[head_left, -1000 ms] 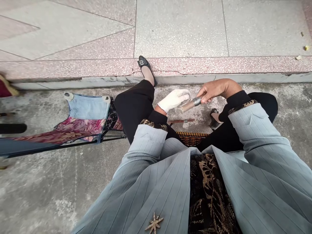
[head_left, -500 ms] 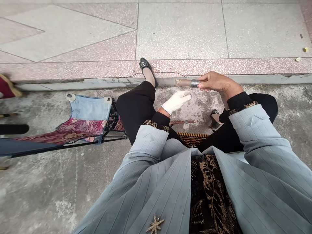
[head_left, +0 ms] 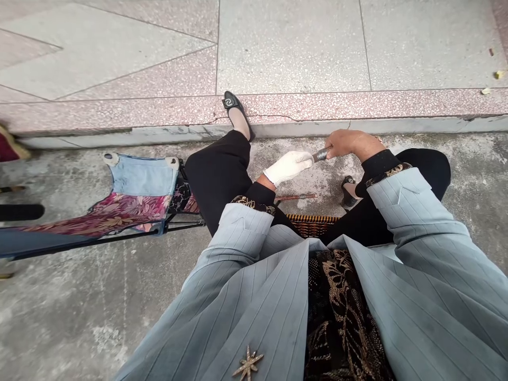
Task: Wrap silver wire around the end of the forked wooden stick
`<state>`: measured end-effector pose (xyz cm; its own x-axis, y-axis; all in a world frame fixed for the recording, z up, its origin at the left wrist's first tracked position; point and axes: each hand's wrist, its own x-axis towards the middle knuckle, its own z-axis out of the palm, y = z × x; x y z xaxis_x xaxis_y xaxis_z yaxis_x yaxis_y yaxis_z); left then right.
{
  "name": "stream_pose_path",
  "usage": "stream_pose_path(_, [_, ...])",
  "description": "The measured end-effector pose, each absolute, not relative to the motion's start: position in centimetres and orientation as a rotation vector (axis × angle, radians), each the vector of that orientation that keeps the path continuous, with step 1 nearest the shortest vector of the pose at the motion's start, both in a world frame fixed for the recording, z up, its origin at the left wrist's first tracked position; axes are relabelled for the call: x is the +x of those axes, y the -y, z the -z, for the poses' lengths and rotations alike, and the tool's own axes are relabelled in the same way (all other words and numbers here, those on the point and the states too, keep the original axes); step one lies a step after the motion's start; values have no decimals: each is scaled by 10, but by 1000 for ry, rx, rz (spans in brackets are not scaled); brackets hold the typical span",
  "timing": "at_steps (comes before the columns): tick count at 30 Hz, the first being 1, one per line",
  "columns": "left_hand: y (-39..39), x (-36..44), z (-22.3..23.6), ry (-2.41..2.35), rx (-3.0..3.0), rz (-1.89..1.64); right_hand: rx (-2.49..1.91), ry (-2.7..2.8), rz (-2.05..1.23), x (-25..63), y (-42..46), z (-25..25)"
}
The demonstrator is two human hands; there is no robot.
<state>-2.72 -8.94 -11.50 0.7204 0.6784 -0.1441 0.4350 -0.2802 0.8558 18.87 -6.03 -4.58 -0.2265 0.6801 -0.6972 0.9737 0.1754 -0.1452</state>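
Note:
A short brownish stick (head_left: 316,157), wound with silvery wire (head_left: 322,153) near my fingers, spans the gap between my hands. My right hand (head_left: 349,144), bare, is closed on it beside the wire. My left hand (head_left: 290,166), in a white knitted glove, has its fingers wrapped round the other end, hiding that end. Below my left hand, a second thin reddish-brown stick (head_left: 291,197), also bound with wire, is partly hidden by my sleeve and leg.
I sit with knees apart on a woven seat (head_left: 313,226). At my left stands a folding chair (head_left: 137,209) with denim and floral fabric. A raised terrazzo step (head_left: 293,106) runs across in front, above the concrete ground (head_left: 151,296). Leaf scraps (head_left: 485,91) lie on the step.
My right hand has lowered the wire-wound stick toward my left hand and tilted it. My gloved left hand, apart from it before, has closed round its end.

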Motion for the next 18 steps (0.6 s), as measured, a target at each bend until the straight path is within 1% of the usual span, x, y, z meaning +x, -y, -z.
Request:
stream_pose_path(5, [84,-32,113,-866,1962,-357,1334,-1881,1157,194,61,45])
stream_pose_path(9, [81,-36,114,-820,1859,-384,1171,-1843,1485,202,59,45])
stream_pose_path(13, [79,-36,118,-775,1723,-418,1031,-1860,1725,210,57,46])
stream_pose_path(16, [77,-34,125,-754,1626,-518,1040,-1911,1885,216,57,46])
stream_pose_path(18, [76,-32,130,-751,1551,-579,1146,-2002,1957,218,58,45])
